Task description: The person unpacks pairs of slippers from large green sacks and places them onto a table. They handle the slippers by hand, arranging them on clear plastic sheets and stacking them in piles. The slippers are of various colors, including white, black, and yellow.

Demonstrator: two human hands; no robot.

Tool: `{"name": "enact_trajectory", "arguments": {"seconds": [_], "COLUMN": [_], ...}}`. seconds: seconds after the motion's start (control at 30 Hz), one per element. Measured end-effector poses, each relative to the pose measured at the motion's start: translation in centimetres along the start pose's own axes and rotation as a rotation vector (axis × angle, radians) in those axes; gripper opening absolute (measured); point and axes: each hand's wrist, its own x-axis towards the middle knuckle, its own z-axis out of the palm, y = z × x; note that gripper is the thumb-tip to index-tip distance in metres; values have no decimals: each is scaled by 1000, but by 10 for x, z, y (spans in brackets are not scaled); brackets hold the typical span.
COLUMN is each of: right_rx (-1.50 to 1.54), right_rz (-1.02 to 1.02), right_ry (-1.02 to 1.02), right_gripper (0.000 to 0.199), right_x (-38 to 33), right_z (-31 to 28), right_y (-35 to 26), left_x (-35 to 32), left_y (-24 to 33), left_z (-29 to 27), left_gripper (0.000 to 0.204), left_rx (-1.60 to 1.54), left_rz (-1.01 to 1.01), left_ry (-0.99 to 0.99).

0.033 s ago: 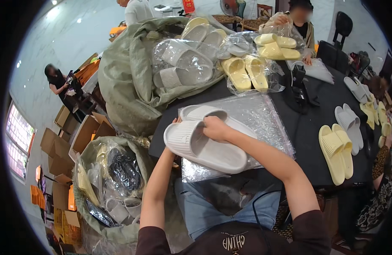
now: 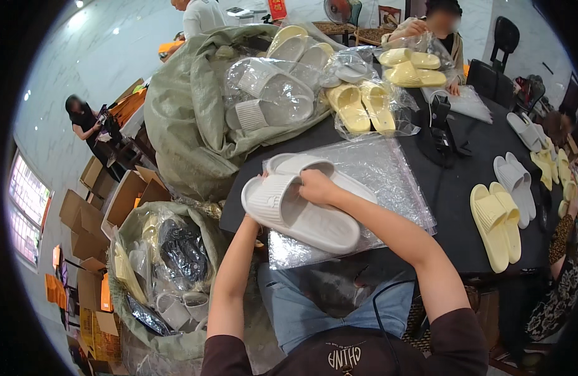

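Note:
Over the near edge of the table I have a pair of pale grey slide slippers (image 2: 320,227), side by side with the ribbed straps upward. My right hand (image 2: 317,188) is closed, its fingers tucked in at the strap opening between the two slippers. At the toe ends, my left hand (image 2: 256,220) grips from the left; the slippers hide most of it. Beneath them lies a stack of clear plastic bags (image 2: 395,188), partly overhanging the table edge.
Bagged yellow slippers (image 2: 352,109) and a green woven sack (image 2: 182,125) of bagged slippers sit beyond. Loose yellow slippers (image 2: 493,225) and grey slippers (image 2: 516,188) lie right. A second sack (image 2: 163,338) stands lower left by cardboard boxes (image 2: 82,219). A person (image 2: 455,47) sits opposite.
The near slipper has shifted slightly left and up, with my hands still on the pair. Across the table, the bagged yellow slippers by the other person have moved a little.

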Motion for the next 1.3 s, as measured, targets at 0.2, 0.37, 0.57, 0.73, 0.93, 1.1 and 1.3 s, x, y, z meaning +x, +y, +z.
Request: {"name": "enact_trajectory", "arguments": {"seconds": [0.2,0.37,0.57,0.73,0.93,1.1,1.3], "right_rx": [-118,-34,4,-309,-492,-348,142], "right_rz": [128,202,170,-56,78,156,607], "right_ry": [195,300,250,160,296,556,503], "right_gripper": [26,28,26,19,19,21,23], "right_x": [-5,-35,-68,-88,-119,-193,-357], "right_z": [-23,-83,-100,-35,-86,-173,-185], "right_y": [49,117,104,41,42,50,43], "left_x": [19,21,22,23,27,27,27], "left_y": [50,60,65,71,60,59,58], "left_z": [17,21,23,20,23,22,25], "left_gripper": [53,54,59,59,61,60,59], "left_rx": [1268,1103,1099,1144,1119,1138,1132], "left_rz": [-64,-213,-232,-240,-227,-242,-220], "left_ry": [-178,-99,-119,-132,-138,-157,-159]}}
